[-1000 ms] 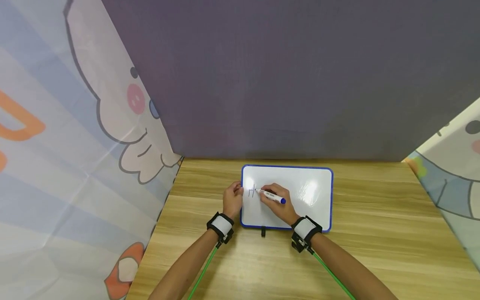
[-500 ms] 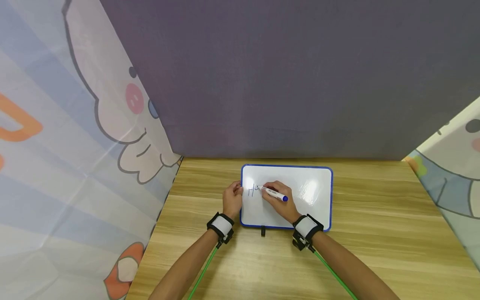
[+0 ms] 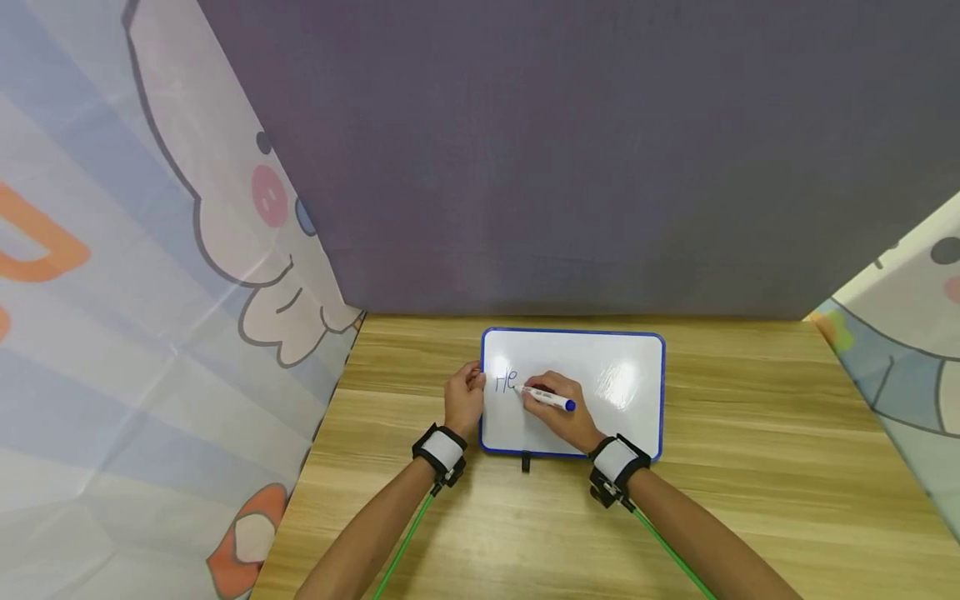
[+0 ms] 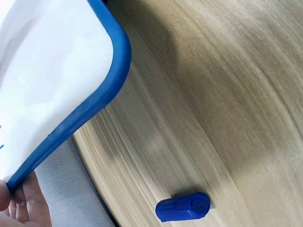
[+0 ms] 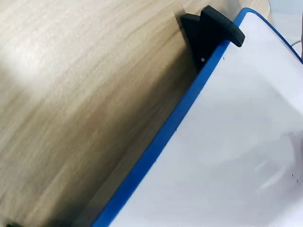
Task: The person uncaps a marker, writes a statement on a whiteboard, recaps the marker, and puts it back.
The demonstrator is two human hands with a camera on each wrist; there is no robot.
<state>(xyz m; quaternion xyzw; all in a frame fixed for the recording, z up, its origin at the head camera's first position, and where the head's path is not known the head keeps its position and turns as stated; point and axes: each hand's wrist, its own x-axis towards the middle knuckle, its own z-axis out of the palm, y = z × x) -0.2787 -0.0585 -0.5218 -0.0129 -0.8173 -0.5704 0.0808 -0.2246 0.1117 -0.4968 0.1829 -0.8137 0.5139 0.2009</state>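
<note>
A whiteboard [image 3: 573, 350] with a blue frame lies on the wooden table, blue letters "He" [image 3: 506, 381] near its left side. My right hand [image 3: 562, 408] holds a white marker [image 3: 547, 397] with a blue end, its tip on the board beside the "e". At the left edge, my left hand [image 3: 463, 398] pinches the frame. In the left wrist view its fingers [image 4: 33, 201] curl beneath the blue rim [image 4: 61, 135], with the thumb above. Only board and table show clearly in the right wrist view.
A blue marker cap [image 4: 183, 207] lies on the table in the left wrist view. The board's near edge carries a black clip [image 5: 208, 35]. Behind the table [image 3: 750, 400] rises a grey panel [image 3: 570, 167]; a printed cartoon sheet [image 3: 150, 333] hangs at the left.
The marker has drawn a curved stroke to the right of the "H", and it now reads as an "e". My right hand shifted slightly right, then down. My left hand stayed at the frame.
</note>
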